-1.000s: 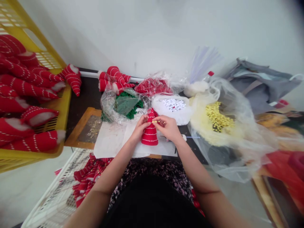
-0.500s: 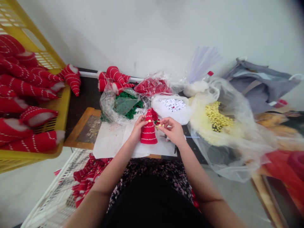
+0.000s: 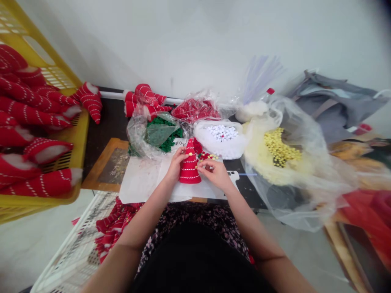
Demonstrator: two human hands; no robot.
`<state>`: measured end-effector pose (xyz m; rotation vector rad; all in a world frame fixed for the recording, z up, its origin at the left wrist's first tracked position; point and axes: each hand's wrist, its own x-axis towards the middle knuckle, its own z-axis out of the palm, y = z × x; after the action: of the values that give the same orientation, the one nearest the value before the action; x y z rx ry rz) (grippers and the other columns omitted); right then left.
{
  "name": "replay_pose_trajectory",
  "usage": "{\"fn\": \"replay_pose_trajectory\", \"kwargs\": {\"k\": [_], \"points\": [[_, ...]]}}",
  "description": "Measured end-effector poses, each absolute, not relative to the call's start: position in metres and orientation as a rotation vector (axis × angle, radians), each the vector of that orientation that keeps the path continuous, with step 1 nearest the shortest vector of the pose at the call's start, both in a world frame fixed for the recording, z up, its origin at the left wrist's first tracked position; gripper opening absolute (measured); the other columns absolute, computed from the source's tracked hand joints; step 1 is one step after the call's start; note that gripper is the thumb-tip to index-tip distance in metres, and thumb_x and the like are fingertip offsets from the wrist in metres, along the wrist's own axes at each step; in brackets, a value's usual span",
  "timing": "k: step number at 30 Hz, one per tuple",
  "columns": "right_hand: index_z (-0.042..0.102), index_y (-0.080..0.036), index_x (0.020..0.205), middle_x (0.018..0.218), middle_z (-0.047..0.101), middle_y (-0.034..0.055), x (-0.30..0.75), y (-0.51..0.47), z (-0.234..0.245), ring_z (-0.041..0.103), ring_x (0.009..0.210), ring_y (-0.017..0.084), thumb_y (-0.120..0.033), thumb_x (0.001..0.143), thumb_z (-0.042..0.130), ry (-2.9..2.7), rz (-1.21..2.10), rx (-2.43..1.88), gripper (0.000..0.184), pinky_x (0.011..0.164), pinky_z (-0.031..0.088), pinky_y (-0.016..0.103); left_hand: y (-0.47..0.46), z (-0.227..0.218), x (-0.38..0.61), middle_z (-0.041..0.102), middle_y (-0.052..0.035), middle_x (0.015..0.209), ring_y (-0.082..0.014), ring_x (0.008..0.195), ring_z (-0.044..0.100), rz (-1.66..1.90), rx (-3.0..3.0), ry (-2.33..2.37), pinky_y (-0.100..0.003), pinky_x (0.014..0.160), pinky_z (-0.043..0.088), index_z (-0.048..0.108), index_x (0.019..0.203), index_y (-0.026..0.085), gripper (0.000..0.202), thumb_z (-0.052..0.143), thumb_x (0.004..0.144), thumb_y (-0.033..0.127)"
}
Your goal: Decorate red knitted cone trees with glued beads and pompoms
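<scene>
A red cone-shaped hat [image 3: 190, 174] with white stitched stripes stands on the white paper in front of me. My left hand [image 3: 175, 163] is closed on its left side. On the hat's upper part sits a small yellow pom-pom [image 3: 190, 154]. My right hand [image 3: 214, 172] is pinched at the hat's right edge, with a tiny yellow ball [image 3: 196, 167] at its fingertips. Behind that hand lie loose red, green and yellow pom-poms [image 3: 210, 156]. Beside the right wrist is a white tool [image 3: 233, 176], partly hidden, with a pale stick behind it.
Plastic bags hold green pom-poms [image 3: 165, 134], red pieces [image 3: 197, 110], white pom-poms [image 3: 222, 132] and yellow pom-poms [image 3: 279, 148]. A yellow basket [image 3: 80, 162] of striped hats stands left. Below it is a white crate [image 3: 61, 264]. A wooden-framed board [image 3: 114, 165] lies left of the paper.
My right hand has moved left and slightly down, from beside the loose pom-poms to the hat's right edge. My left hand keeps its hold on the hat.
</scene>
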<state>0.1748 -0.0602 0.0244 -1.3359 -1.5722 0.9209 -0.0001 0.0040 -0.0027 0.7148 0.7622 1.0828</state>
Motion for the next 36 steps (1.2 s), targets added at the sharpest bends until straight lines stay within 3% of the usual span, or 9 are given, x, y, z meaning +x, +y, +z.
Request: {"fn": "replay_pose_trajectory", "kwargs": {"k": [5,10,16,21,25,30,36], "points": [[0.079,-0.021,0.086,0.090,0.080,0.0059,0.199,-0.045,0.026,0.062,0.066,0.018,-0.031,0.090,0.069,-1.686,0.676,-1.550,0.015,0.069,0.052,0.031,0.003,-0.002,0.000,0.071,0.0019,0.084,-0.0191,0.072,0.066,1.065,0.689,0.765,-0.032,0.072,0.050,0.058,0.099,0.023,0.042,0.078,0.063,0.031],[0.081,-0.020,0.096,0.097,0.083,0.0086,0.202,-0.030,0.029,0.074,0.083,0.024,-0.015,0.090,0.069,-2.096,0.510,-1.804,0.014,0.080,0.052,0.032,0.003,-0.002,0.000,0.068,0.0030,0.082,-0.0179,0.068,0.063,1.056,0.685,0.770,-0.031,0.069,0.048,0.057,0.098,0.023,0.041,0.078,0.064,0.032],[0.078,-0.016,0.083,0.093,0.082,0.0162,0.186,-0.027,0.031,0.075,0.089,0.029,-0.007,0.091,0.063,-2.293,0.437,-1.874,0.020,0.079,0.052,0.033,0.003,-0.002,0.001,0.066,0.0026,0.083,-0.0187,0.071,0.064,1.064,0.703,0.772,-0.032,0.072,0.049,0.057,0.098,0.023,0.042,0.079,0.063,0.033],[0.077,-0.017,0.101,0.096,0.081,0.0078,0.190,-0.042,0.050,0.073,0.081,0.022,-0.013,0.092,0.067,-2.031,0.493,-1.735,0.014,0.079,0.054,0.031,0.001,-0.003,0.002,0.069,0.0012,0.090,-0.0198,0.079,0.066,1.048,0.737,0.763,-0.034,0.080,0.052,0.059,0.101,0.023,0.043,0.082,0.067,0.034],[0.075,-0.021,0.093,0.085,0.077,0.0021,0.176,-0.062,0.069,0.067,0.072,0.017,-0.016,0.092,0.069,-1.966,0.508,-1.407,0.008,0.074,0.053,0.030,0.000,-0.004,0.005,0.071,0.0005,0.094,-0.0194,0.085,0.067,1.071,0.792,0.736,-0.034,0.084,0.051,0.059,0.101,0.022,0.042,0.084,0.069,0.032],[0.075,-0.020,0.095,0.099,0.077,0.0094,0.150,-0.068,0.072,0.071,0.092,0.023,-0.013,0.100,0.060,-2.195,0.368,-1.228,0.017,0.088,0.057,0.037,0.000,-0.004,0.007,0.069,0.0022,0.089,-0.0175,0.082,0.064,1.099,0.894,0.736,-0.031,0.083,0.050,0.059,0.097,0.022,0.038,0.085,0.069,0.031],[0.078,-0.020,0.089,0.094,0.072,0.0105,0.143,-0.066,0.062,0.065,0.091,0.025,-0.012,0.101,0.058,-2.420,0.137,-1.333,0.025,0.084,0.058,0.038,0.001,-0.005,0.007,0.065,0.0020,0.087,-0.0176,0.082,0.060,1.111,0.924,0.744,-0.031,0.082,0.047,0.059,0.095,0.022,0.037,0.083,0.067,0.028]]}}
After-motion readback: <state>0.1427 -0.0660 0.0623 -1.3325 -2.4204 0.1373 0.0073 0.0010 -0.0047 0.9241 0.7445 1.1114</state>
